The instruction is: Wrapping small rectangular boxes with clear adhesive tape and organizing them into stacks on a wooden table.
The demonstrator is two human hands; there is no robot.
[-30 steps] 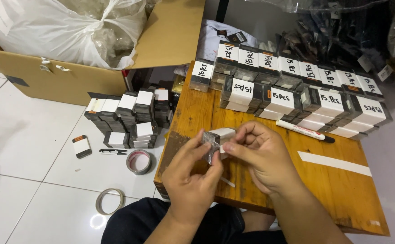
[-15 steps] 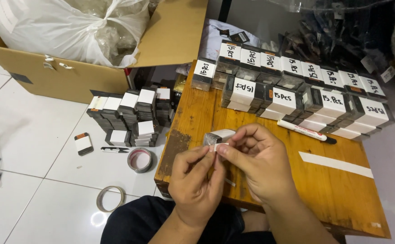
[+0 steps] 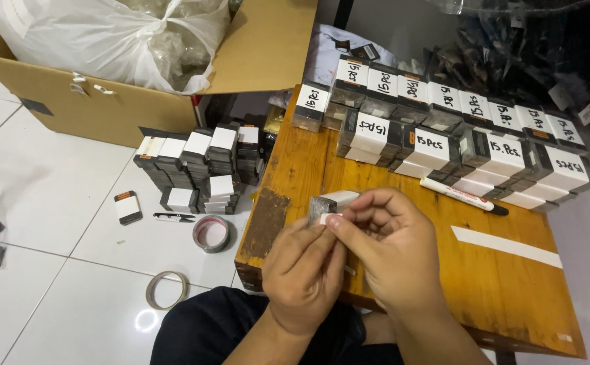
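Observation:
Over the near edge of a low wooden table [image 3: 497, 297], both hands hold one small dark bundle [image 3: 328, 203] with a white label on it. My left hand [image 3: 305, 274] grips it from below. My right hand [image 3: 389, 250] pinches the white label against the bundle's near side with thumb and forefinger. Most of the bundle is hidden behind the fingers. A strip of white tape [image 3: 505, 246] lies on the table to the right of my right hand. A white marker [image 3: 462, 195] lies just beyond it.
Rows of labelled dark bundles [image 3: 443, 128] fill the table's far half. More bundles [image 3: 197, 165] are stacked on the white tiled floor at left, beside two tape rolls [image 3: 211, 233] and small scissors [image 3: 173, 217]. A cardboard box [image 3: 106, 101] holding a white plastic bag stands behind.
My hands have shifted slightly on the bundle; my right thumb and forefinger now press the white label at its near side. The view has tilted a little.

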